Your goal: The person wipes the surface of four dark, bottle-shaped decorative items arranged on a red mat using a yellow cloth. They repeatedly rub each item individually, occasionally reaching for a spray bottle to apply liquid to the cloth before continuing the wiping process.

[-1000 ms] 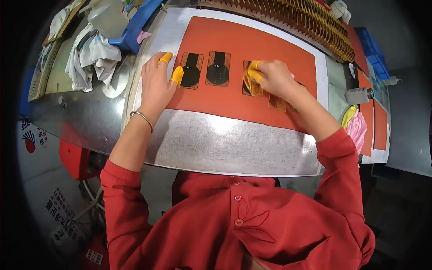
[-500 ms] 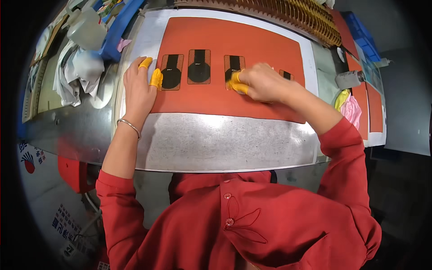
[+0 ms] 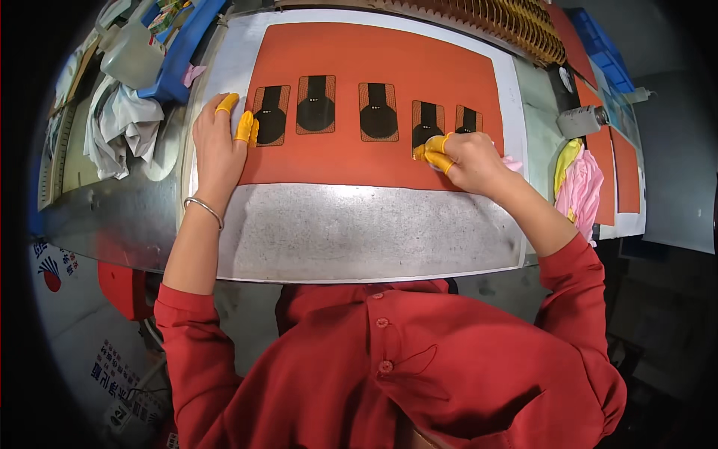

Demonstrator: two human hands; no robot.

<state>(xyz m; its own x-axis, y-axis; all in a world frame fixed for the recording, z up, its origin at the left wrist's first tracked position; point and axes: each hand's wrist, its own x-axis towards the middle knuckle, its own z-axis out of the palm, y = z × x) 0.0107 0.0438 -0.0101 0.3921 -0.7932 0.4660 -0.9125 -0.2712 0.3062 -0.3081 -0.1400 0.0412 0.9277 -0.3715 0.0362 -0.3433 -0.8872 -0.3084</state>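
My left grip point(image 3: 219, 138), spread wide, is beside the first black panel point(image 3: 270, 120); rightward, second panel point(image 3: 316, 108) and third panel point(image 3: 378, 116) lie clear; my right grip point(image 3: 465, 159), narrowed, load unclear, meets the fourth panel point(image 3: 428, 120); fifth panel point(image 3: 468, 120) just beyond. All laid out; what's left, unclear.

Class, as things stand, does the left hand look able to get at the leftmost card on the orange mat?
Probably yes: the left hand has its yellow-covered thumb at the left edge of the leftmost card, and nothing visible blocks the way.
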